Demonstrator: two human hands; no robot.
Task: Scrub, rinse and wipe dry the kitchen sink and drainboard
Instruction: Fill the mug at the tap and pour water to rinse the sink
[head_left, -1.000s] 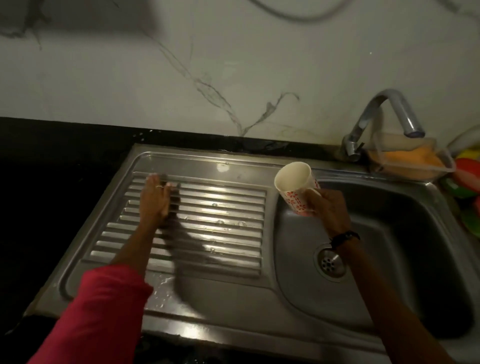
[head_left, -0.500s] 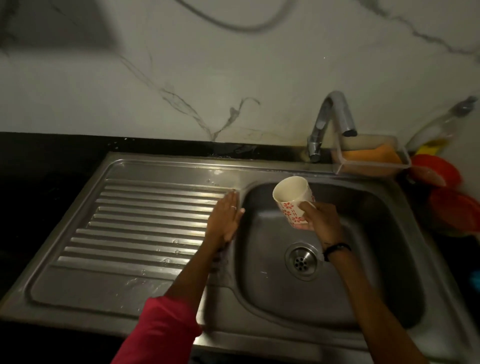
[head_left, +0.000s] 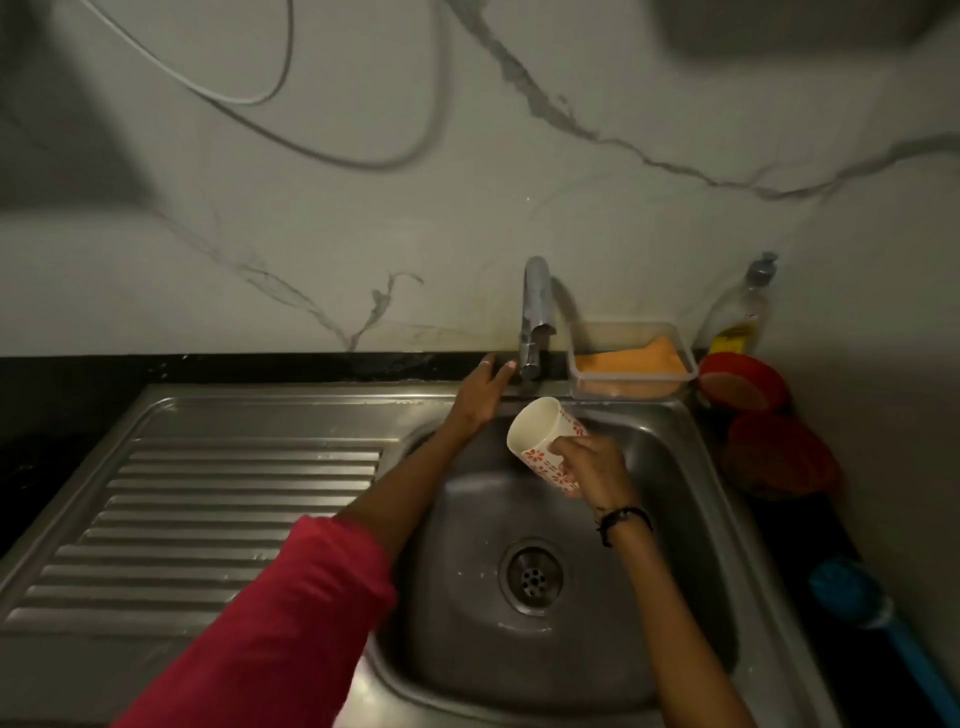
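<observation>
Sink (head_left: 597, 649) of stainless steel fills the lower frame, its ribbed drainboard (head_left: 208, 519) left of the basin, set into a dark tabletop (head_left: 62, 415). Behind the basin stands the tap (head_left: 535, 312). Right of the tap sit a clear tray (head_left: 631, 358) with something orange, a bottle (head_left: 740, 317) whose label is unreadable, and red bowls (head_left: 743, 384). The left hand (head_left: 480, 395) reaches with straight fingers to the tap's base. The right hand (head_left: 587, 467) grips a red-flowered cup (head_left: 543, 441), tilted, below the tap.
</observation>
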